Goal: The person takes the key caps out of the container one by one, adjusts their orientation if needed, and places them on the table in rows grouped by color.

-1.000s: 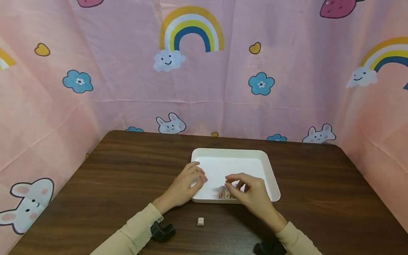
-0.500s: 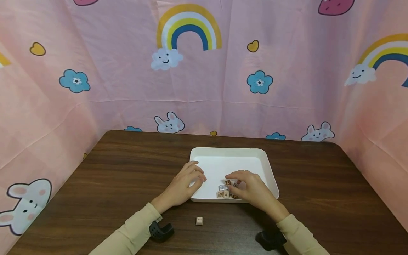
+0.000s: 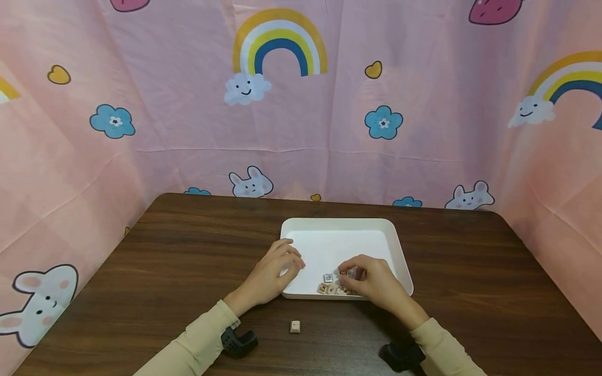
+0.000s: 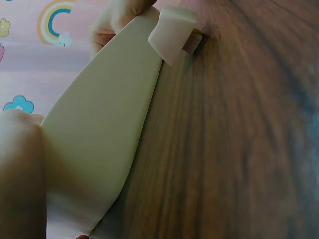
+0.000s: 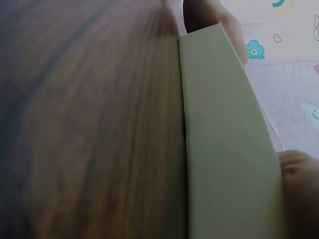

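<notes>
A white tray [image 3: 343, 235] stands on the table, with several small square keycaps [image 3: 327, 278] in white, beige and brown clustered along its near side. My right hand [image 3: 376, 277] reaches over the near rim, thumb and index finger curved around part of the cluster; I cannot tell whether a keycap is pinched there. Over the tray's left side lies my left hand [image 3: 273, 269], fingers loosely bent and nothing held. One pale keycap [image 3: 294, 327] sits alone on the table in front of the tray; its pale side shows large in the left wrist view [image 4: 172, 35].
The dark wood-grain table [image 3: 211, 235] reaches back to a pink patterned curtain [image 3: 301, 120]. In the right wrist view the tray's outer wall [image 5: 224, 129] rises from the table. Black wrist mounts [image 3: 239, 342] sit below both hands.
The right hand's thumb and index finger, close together a second ago, spread over the keycaps and now curve in among them. Keycaps there have shifted and turned slightly. The left hand stays put.
</notes>
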`<action>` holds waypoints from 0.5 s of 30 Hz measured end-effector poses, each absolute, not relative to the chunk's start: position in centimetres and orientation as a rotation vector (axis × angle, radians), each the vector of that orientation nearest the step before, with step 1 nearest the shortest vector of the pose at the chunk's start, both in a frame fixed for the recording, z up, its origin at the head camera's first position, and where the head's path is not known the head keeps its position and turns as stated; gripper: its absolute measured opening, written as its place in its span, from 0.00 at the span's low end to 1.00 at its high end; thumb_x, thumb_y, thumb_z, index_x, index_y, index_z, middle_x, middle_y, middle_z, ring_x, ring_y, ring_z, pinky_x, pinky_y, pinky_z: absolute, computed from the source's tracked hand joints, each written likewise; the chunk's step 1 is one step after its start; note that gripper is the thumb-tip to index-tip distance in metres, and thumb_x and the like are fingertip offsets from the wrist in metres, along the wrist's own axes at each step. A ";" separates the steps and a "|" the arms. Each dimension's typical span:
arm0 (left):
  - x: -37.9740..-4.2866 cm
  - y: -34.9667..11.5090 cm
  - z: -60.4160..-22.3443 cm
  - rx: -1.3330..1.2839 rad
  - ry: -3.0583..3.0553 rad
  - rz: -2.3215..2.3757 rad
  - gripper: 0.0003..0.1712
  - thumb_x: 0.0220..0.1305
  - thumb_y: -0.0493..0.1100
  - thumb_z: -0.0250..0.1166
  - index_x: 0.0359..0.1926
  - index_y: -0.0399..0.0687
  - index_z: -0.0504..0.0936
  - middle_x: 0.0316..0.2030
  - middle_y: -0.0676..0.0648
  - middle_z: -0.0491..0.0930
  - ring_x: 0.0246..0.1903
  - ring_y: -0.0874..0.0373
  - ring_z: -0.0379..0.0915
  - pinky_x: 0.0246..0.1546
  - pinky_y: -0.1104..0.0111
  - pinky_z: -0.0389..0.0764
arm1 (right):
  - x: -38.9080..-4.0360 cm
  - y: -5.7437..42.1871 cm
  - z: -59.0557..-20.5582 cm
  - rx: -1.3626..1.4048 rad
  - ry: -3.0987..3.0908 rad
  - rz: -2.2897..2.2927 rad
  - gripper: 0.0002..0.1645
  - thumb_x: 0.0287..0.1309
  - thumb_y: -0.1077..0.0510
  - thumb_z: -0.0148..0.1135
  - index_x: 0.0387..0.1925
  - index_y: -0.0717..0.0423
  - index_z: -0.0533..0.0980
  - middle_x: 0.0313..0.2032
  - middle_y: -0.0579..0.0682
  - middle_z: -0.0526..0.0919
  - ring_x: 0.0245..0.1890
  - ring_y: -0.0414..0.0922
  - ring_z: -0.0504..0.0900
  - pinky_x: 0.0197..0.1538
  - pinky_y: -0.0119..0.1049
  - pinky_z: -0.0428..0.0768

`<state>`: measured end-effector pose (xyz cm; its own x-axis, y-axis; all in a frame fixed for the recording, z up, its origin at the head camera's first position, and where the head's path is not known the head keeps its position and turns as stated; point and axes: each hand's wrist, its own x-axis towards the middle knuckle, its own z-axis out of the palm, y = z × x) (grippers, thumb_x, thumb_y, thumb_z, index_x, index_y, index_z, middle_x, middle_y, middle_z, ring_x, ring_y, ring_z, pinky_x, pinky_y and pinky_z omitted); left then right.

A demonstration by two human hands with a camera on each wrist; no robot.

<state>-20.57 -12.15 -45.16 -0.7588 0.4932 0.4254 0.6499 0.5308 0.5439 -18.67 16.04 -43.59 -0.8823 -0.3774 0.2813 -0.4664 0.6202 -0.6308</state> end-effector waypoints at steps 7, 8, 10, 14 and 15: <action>-20.6 -12.1 -45.2 -0.960 -2.567 -1.028 0.14 0.77 0.43 0.56 0.36 0.52 0.86 0.47 0.51 0.80 0.71 0.46 0.61 0.64 0.44 0.72 | -18.6 16.1 -43.7 0.723 -2.715 1.166 0.06 0.56 0.60 0.75 0.37 0.48 0.87 0.30 0.39 0.85 0.25 0.31 0.76 0.29 0.28 0.78; -20.6 -12.1 -45.2 -0.960 -2.567 -1.028 0.14 0.77 0.43 0.56 0.35 0.52 0.86 0.47 0.51 0.80 0.71 0.46 0.61 0.64 0.44 0.72 | -18.6 16.1 -43.7 0.722 -2.713 1.161 0.08 0.55 0.60 0.76 0.38 0.49 0.86 0.30 0.40 0.85 0.25 0.31 0.75 0.28 0.28 0.77; -20.6 -12.1 -45.2 -0.962 -2.567 -1.031 0.14 0.77 0.43 0.56 0.35 0.52 0.86 0.47 0.51 0.80 0.71 0.46 0.61 0.65 0.44 0.72 | -18.6 16.1 -43.6 0.728 -2.707 1.139 0.12 0.54 0.60 0.76 0.42 0.50 0.86 0.33 0.42 0.85 0.26 0.33 0.74 0.28 0.29 0.75; -20.6 -12.1 -45.2 -0.967 -2.557 -1.022 0.14 0.77 0.43 0.57 0.35 0.52 0.86 0.46 0.51 0.81 0.71 0.45 0.62 0.65 0.44 0.71 | -18.7 16.1 -43.5 0.808 -2.694 1.051 0.21 0.54 0.62 0.76 0.51 0.50 0.85 0.44 0.46 0.85 0.36 0.40 0.78 0.35 0.31 0.78; -20.6 -12.1 -45.2 -0.967 -2.557 -1.020 0.13 0.77 0.43 0.56 0.35 0.52 0.85 0.46 0.51 0.81 0.70 0.45 0.62 0.66 0.44 0.71 | -18.7 16.1 -43.5 0.848 -2.691 1.021 0.22 0.55 0.62 0.75 0.53 0.50 0.85 0.48 0.47 0.86 0.39 0.42 0.78 0.38 0.32 0.79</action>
